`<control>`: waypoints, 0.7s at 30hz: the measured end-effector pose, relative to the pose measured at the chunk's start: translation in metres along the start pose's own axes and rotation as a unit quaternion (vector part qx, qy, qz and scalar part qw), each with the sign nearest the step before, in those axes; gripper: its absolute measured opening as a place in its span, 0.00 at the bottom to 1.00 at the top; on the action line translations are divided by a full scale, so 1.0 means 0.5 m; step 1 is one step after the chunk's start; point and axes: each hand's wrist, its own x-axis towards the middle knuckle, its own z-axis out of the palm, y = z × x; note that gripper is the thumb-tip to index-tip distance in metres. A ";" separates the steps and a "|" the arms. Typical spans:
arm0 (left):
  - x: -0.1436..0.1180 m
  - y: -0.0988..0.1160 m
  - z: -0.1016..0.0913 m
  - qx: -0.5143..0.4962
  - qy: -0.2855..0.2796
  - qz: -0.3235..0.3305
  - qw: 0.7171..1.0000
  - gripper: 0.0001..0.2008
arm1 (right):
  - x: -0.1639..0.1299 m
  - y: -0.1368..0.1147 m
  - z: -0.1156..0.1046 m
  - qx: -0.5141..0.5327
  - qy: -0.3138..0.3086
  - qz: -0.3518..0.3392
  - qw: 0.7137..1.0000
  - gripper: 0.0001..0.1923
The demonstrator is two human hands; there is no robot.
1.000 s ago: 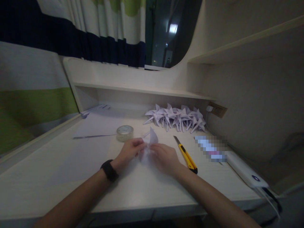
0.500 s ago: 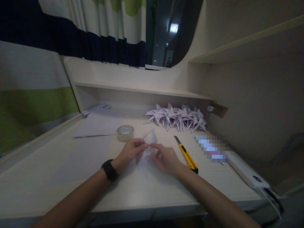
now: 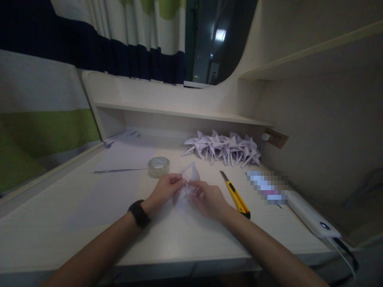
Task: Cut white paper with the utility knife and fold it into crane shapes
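Between my two hands is a white paper pinwheel (image 3: 195,173), its folded blades fanning out above and below my fingers. My left hand (image 3: 168,188) grips it from the left, thumb and fingers pressed together near its centre. From the right, my right hand (image 3: 209,198) pinches the paper close to the same spot. A pale rolled paper stick (image 3: 188,167) points up behind the blades. My fingers hide the middle of the pinwheel. A roll of clear tape (image 3: 158,167) stands just beyond my left hand.
Several finished paper pinwheels (image 3: 223,146) lie piled at the back. A yellow utility knife (image 3: 236,198), blade out, lies right of my right hand, near a blurred-out phone (image 3: 265,186) and a white power strip (image 3: 311,215). Paper sheets (image 3: 125,153) cover the left side.
Both hands stay in nearly the same place on the pinwheel. Its upper blade has shifted slightly to the right. The whole view has moved a little.
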 end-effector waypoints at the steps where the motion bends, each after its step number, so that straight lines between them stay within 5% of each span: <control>1: -0.001 0.001 0.000 0.000 0.004 0.000 1.000 0.16 | 0.000 0.000 0.000 -0.001 0.000 0.000 1.000 0.18; 21: 0.003 -0.014 -0.003 0.043 -0.007 0.020 0.999 0.16 | 0.001 -0.001 -0.001 0.032 0.004 0.031 0.999 0.17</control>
